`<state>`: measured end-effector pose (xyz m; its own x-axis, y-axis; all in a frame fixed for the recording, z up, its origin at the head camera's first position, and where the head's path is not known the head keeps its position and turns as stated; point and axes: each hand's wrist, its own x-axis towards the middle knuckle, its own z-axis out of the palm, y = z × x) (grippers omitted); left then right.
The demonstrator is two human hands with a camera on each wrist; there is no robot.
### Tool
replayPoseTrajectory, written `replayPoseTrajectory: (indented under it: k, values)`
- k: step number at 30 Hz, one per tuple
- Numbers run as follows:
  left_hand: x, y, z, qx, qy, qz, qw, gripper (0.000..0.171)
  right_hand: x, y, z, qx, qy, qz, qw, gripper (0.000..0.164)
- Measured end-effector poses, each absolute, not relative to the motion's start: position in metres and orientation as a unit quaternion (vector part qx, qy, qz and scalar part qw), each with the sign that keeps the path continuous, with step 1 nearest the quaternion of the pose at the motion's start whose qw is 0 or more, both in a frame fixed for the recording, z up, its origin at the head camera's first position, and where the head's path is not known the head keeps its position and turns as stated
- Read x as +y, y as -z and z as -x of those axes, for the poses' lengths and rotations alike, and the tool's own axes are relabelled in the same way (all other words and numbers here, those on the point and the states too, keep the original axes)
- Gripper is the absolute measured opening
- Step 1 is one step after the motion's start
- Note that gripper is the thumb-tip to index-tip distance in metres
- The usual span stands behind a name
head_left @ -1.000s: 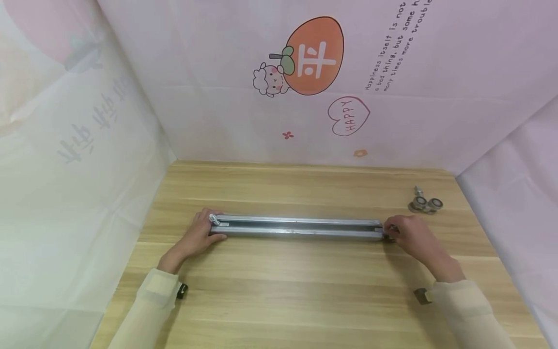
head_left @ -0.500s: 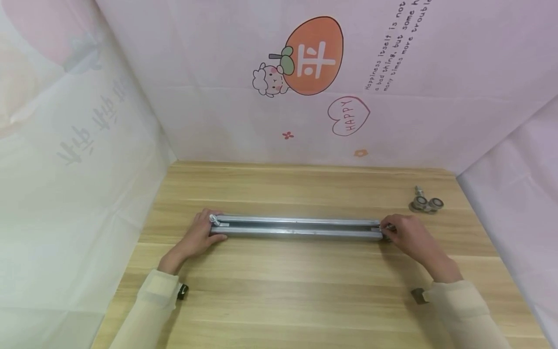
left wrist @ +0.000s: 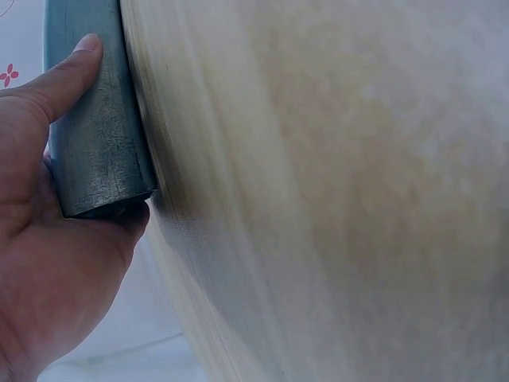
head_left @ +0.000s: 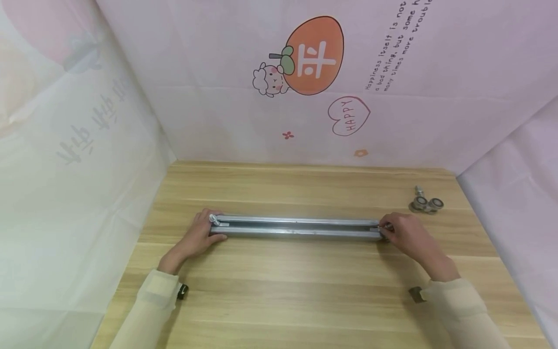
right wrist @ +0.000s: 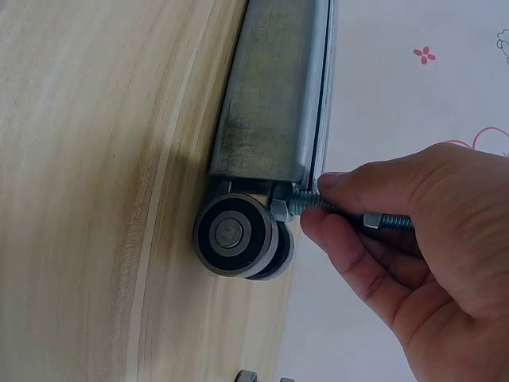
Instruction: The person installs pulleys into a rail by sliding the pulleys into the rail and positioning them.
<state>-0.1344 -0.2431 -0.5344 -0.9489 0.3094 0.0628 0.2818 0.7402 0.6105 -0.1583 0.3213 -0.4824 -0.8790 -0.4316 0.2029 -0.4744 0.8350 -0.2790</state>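
A silver metal track (head_left: pixel 296 226) with a slot along its top lies across the table. My left hand (head_left: pixel 198 235) grips its left end; in the left wrist view the thumb lies along the side of the track (left wrist: pixel 99 151). An upright bolt (head_left: pixel 213 219) stands in the slot at that end. At the right end, my right hand (head_left: pixel 407 234) pinches the threaded bolt (right wrist: pixel 306 202) of a roller trolley between thumb and fingers. One pair of its wheels (right wrist: pixel 231 234) sits outside the track mouth, while the front part of the trolley is hidden inside the track.
A second roller trolley (head_left: pixel 426 204) with its bolt lies on the wooden table (head_left: pixel 296 291), behind the right hand. White printed sheets (head_left: pixel 218 121) hang as walls at the back and both sides.
My right hand has moved slightly left, sliding the roller trolley further into the right end of the track. The left hand and the track have stayed in place.
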Motion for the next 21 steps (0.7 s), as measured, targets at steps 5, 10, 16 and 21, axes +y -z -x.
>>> replayPoseTrajectory:
  k: [5,10,16,21]
  values:
    - [-0.2439,0.5347,0.1352,0.931,-0.325,-0.165,0.015,0.062,0.319,0.4818,0.1582,-0.952,-0.166,-0.246,0.079,0.01]
    - [-0.2448,0.5353,0.1359,0.93,-0.327,-0.168,0.01,0.063,0.3188,0.4833,0.1598,-0.953,-0.164,-0.244,0.075,0.01]
    - [-0.245,0.5348,0.1361,0.929,-0.328,-0.169,0.013,0.063,0.3175,0.4838,0.1605,-0.952,-0.158,-0.249,0.079,0.01]
    - [-0.2444,0.5345,0.136,0.93,-0.325,-0.173,0.011,0.064,0.3141,0.4828,0.1595,-0.95,-0.162,-0.254,0.082,0.011]
